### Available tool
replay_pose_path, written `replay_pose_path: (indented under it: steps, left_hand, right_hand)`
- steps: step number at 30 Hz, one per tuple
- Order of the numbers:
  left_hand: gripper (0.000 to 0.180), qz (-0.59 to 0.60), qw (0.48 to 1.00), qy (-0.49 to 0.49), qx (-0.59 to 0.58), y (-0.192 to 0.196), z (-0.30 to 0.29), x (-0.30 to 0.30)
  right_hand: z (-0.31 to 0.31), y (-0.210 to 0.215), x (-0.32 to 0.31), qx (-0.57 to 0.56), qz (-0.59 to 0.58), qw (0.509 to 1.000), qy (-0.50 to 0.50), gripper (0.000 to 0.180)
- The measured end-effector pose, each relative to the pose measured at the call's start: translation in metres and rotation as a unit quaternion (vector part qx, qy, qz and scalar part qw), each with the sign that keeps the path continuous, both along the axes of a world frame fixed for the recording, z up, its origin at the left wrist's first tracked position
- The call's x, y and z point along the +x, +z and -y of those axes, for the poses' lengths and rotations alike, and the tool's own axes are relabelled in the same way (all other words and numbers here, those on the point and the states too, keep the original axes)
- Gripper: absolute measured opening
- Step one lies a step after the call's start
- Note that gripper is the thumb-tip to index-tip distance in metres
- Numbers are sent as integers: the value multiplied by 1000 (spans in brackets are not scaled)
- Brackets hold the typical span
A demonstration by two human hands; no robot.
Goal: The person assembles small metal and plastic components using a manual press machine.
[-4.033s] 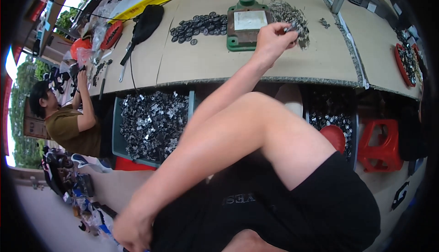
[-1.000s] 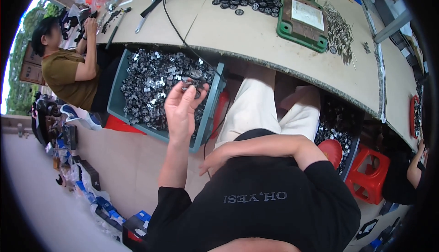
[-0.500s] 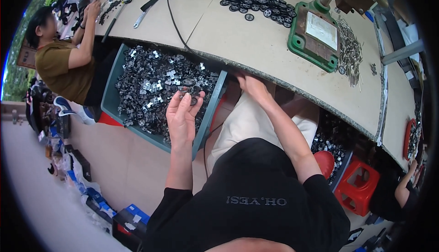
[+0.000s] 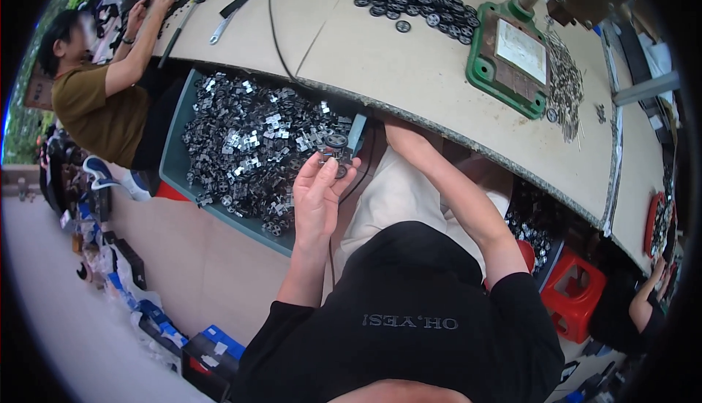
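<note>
My left hand (image 4: pixel 319 192) is raised over the right edge of a teal bin (image 4: pixel 191 200). Its fingers are pinched on a small wheeled part (image 4: pixel 337 153) with black spoked wheels and a shiny metal piece between them. Many similar dark and silver small metal parts (image 4: pixel 245 136) are heaped in the bin. My right hand (image 4: pixel 397 134) reaches beneath the front edge of the worktable (image 4: pixel 424 74), above my lap. The table edge hides its fingers, so what it touches cannot be seen.
A green press (image 4: pixel 504 59) stands on the table, thin metal pins (image 4: pixel 567 85) beside it and black wheels (image 4: pixel 417 5) piled to its left. A cable (image 4: pixel 275 34) crosses the table edge. A red stool (image 4: pixel 572 293) stands at right. A co-worker (image 4: pixel 99 107) sits at left.
My left hand has moved right with the wheeled part, toward the bin's right edge. My right hand has slid further under the table edge, its fingers now out of sight.
</note>
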State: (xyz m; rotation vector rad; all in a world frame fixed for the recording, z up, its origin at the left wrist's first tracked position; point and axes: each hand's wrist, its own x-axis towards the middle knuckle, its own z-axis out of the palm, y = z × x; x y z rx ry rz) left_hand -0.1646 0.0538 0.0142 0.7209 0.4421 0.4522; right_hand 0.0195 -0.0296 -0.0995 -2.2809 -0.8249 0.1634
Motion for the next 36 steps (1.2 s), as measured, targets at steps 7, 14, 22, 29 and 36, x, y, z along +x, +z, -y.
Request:
replay_pose_path:
  steps: [7,14,22,29,36]
  left_hand:
    - [18,-33,990,-138,22,10,28,46]
    - [19,-27,961,-271,49,21,85,118]
    - [18,-46,939,-339,32,14,129,160]
    - [20,-41,933,-357,13,9,134,167]
    - [21,-34,929,-368,14,10,129,168]
  right_hand:
    - [137,107,-50,10,-142,974,178,27]
    - [256,146,-23,151,-75,975,-142,14]
    - [292,136,67,108,73,938,-320,15]
    - [288,140,91,-18,123,948,-293,21]
    - [275,133,82,-16,118,962,-247,23]
